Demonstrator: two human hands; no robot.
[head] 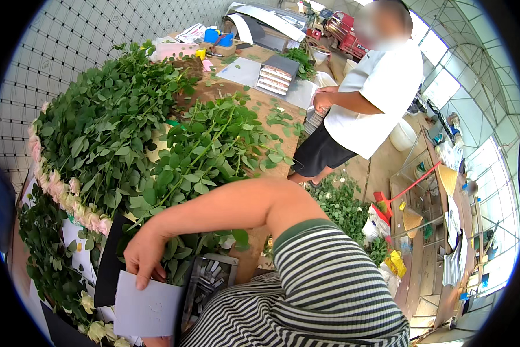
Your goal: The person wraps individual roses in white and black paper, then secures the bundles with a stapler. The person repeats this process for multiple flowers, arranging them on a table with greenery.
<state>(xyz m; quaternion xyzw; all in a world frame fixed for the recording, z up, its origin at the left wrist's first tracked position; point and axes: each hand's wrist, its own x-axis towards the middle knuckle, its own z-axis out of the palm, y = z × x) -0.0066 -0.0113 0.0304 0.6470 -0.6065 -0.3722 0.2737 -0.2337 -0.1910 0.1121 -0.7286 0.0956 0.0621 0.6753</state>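
My right hand (pixel 146 256) grips the upper edge of a white card sheet (pixel 145 306), thumb on the near face. Small marks or holes show on the sheet. Only a sliver of my left hand (pixel 156 342) shows at the sheet's lower edge; its fingers are hidden. Beside the sheet is an open box (pixel 232 260) with small metallic-looking pieces (pixel 210 277) inside. A black sheet (pixel 111 264) stands just left of my right hand. Beyond my forearm lie leafy rose stems (pixel 199 152). Cream roses (pixel 96 332) lie at lower left.
A large pile of rose stems (pixel 99 112) with pale pink blooms (pixel 60 188) covers the table's left side. A co-worker (pixel 373 91) stands at the far right corner. A stack of packaging (pixel 277 76) and a blue holder (pixel 219 37) sit farther back. Cut foliage (pixel 342 195) and a red broom (pixel 383 204) are right.
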